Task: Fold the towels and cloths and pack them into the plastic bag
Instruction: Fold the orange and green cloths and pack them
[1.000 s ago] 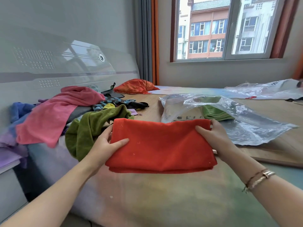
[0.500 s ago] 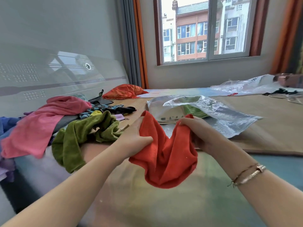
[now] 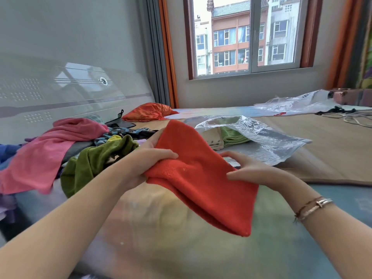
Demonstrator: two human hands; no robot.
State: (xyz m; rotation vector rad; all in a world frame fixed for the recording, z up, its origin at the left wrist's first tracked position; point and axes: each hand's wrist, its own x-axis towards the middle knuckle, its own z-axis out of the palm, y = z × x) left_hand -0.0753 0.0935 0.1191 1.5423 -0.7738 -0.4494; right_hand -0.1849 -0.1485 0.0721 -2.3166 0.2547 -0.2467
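Above the near edge of the bed [image 3: 161,248], a folded red towel [image 3: 203,178] is held in the air between two bare hands. The left hand [image 3: 145,164] grips its left side, thumb curled over the top and fingers wrapped beneath, bunching the cloth. The right hand [image 3: 247,168] pinches the right side, thumb on top and fingers spread against the fabric. The towel's lower corner hangs down toward the bed.

Just beyond the towel, toward the middle of the bed, lies a clear plastic bag [image 3: 267,137] with its mouth facing the hands. A folded green cloth [image 3: 233,135] and a pale folded item [image 3: 213,137] are already inside.

To finish this step well, the layers probably need squaring up so the edges meet, and the bunched left side should be smoothed flat. One hand would likely need to hold the bag's mouth open while the other slides the towel in on top of the stack.

At the left edge of the bed sits a pile of unfolded cloths: a pink towel [image 3: 46,158], an olive green towel [image 3: 94,164] and a patterned piece behind them.

How many layers the red towel has cannot be told. The fingers under it are hidden. The bag's near rim is hidden behind the towel, and the pile runs off the left of the view.
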